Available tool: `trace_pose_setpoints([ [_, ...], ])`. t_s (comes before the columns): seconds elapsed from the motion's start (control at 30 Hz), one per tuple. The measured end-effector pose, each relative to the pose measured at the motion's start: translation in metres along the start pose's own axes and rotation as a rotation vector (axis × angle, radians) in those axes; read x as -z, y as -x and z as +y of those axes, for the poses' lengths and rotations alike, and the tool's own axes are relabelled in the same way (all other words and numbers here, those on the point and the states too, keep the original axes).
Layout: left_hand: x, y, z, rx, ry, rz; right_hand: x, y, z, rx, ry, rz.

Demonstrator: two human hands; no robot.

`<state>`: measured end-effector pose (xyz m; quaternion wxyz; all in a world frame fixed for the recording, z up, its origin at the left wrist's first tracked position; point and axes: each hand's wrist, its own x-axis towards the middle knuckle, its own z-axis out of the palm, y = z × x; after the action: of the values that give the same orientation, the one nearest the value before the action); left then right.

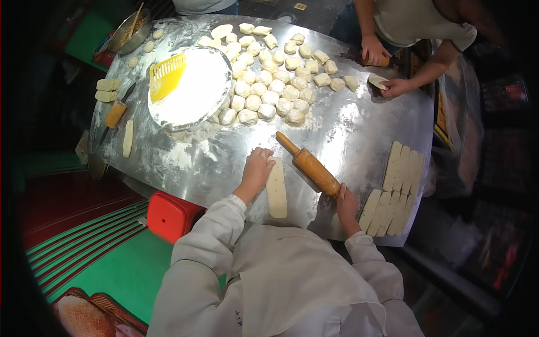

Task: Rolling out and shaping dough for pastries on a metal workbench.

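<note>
A flat, long strip of dough (pixel 276 189) lies on the metal table in front of me, its near end by the table's edge. My left hand (pixel 257 168) has its fingers and thumb at the strip's far left corner, seemingly pinching it. In my right hand (pixel 348 206) is the near handle of a wooden rolling pin (pixel 316 168). The pin slants up and left, to the right of the strip and apart from it. Beyond its far handle sit many floured dough balls (pixel 269 97) in a cluster.
Cut dough strips (pixel 393 210) lie at the table's right (pixel 366 126). A flour-filled basin (pixel 189 122) holds a yellow slotted scraper (pixel 167 78). Another rolling pin (pixel 115 113) is far left, near a bowl of filling (pixel 141 36). A co-worker's hand (pixel 396 87) holds dough. A red stool (pixel 170 217) stands below left.
</note>
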<state>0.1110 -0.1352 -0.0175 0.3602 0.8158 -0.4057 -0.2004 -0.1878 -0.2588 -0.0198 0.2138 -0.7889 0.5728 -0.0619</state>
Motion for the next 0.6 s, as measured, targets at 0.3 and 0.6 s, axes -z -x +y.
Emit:
trace_pose_setpoints([
  [0.3,0.014,0.006,-0.015,0.048,-0.446,-0.394,-0.005,-0.016,-0.063,0.298,-0.185,0.072],
  [0.6,0.070,0.007,0.016,0.192,0.313,-0.586,-0.055,0.029,-0.117,0.420,-0.485,-0.684],
])
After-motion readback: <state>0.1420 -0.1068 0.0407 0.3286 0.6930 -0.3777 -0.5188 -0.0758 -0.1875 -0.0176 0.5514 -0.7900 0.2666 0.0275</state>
